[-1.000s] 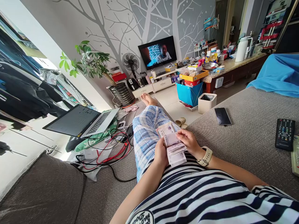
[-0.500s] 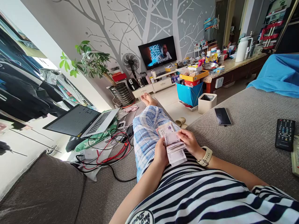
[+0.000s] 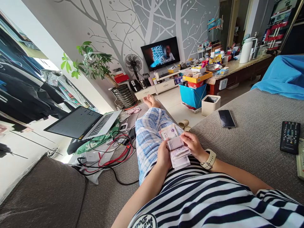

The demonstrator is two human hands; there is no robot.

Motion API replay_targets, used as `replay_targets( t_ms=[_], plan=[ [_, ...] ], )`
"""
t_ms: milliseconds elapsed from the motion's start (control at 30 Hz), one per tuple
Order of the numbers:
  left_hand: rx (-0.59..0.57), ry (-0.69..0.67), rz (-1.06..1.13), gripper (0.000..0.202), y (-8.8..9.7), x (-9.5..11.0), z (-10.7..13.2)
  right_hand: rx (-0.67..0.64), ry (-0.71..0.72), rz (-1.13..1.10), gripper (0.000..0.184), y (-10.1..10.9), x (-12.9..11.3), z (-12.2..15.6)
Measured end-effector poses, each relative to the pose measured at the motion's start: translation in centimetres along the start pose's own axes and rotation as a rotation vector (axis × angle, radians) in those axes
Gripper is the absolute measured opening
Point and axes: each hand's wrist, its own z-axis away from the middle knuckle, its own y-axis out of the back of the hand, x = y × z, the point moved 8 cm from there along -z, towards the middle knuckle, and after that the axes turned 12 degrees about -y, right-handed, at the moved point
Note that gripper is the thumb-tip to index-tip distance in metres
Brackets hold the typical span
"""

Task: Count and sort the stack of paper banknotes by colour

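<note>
A stack of banknotes (image 3: 179, 152) is held over my lap, its near part fanned in folded layers. My left hand (image 3: 163, 155) is closed on the left side of the stack, thumb on top. At the right edge, my right hand (image 3: 192, 142) pinches a note between thumb and fingers. Beyond the stack, more notes with a purple and reddish print (image 3: 168, 131) lie over the blue plaid trousers (image 3: 146, 139); whether they are part of the held stack I cannot tell. A pale watch (image 3: 209, 159) is on my right wrist.
On the grey sofa (image 3: 251, 114) to the right lie a phone (image 3: 226, 118) and a black remote (image 3: 289, 136). An open laptop (image 3: 78, 122) stands at left, beside tangled red and black cables (image 3: 118, 155). A bin (image 3: 210, 105) stands on the floor ahead.
The notes in my hands have shifted slightly, and the fanned layers are spread a little more. Both hands keep their hold in nearly the same place.
</note>
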Motion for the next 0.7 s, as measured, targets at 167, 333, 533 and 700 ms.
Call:
replay_targets(
  t_ms=[167, 333, 533, 700],
  plan=[
    [0.046, 0.007, 0.005, 0.030, 0.3, 0.0, 0.2, -0.068, -0.035, -0.095, 0.037, -0.5, 0.6, -0.1],
    [0.035, 0.014, 0.010, 0.032, 0.2, 0.0, 0.2, -0.058, -0.058, -0.065, 0.034, -0.6, 1.1, -0.2],
    [0.050, -0.029, -0.047, 0.024, 0.5, 0.5, 0.2, 0.063, -0.079, -0.013, 0.034, 0.2, 1.6, -0.6],
    [0.041, -0.075, -0.112, 0.021, 0.5, 1.0, 0.4, 0.112, -0.114, -0.030, 0.034, 0.7, 2.7, -1.1]
  ],
)
